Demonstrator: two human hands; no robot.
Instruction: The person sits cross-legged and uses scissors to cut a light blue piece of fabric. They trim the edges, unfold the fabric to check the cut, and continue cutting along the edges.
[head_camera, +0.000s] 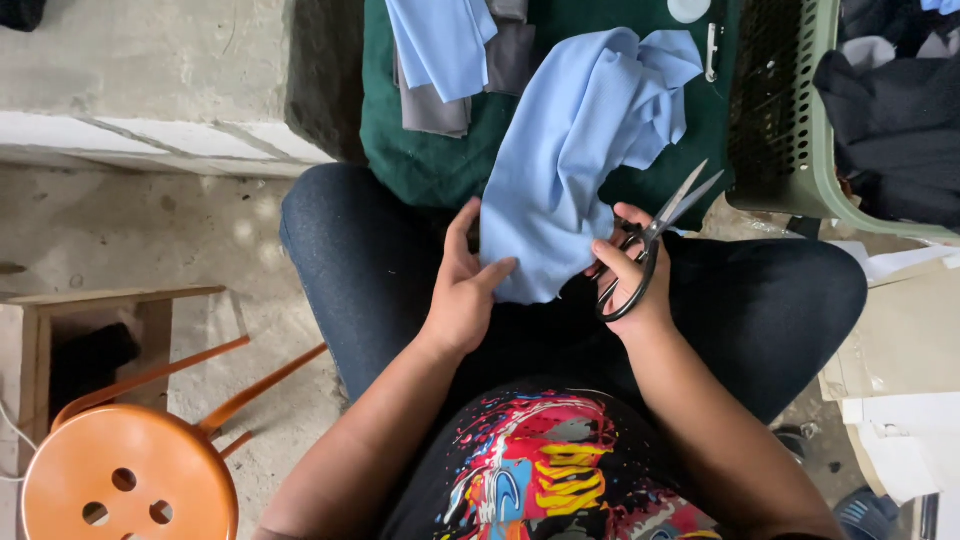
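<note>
Orange metal stool (125, 475) at far left; left hand (462, 290) pinching light-blue knit fabric (575, 150) over the lap; right hand (630, 275) closed around black-handled scissors (650, 240), blades slightly parted; green laundry basket (800, 120) at right.

The person wears dark blue jeans (340, 260) and a black T-shirt (545, 470) with a splashy red, yellow and blue print. Both forearms are bare, with no sleeves, rings or watch showing.
</note>
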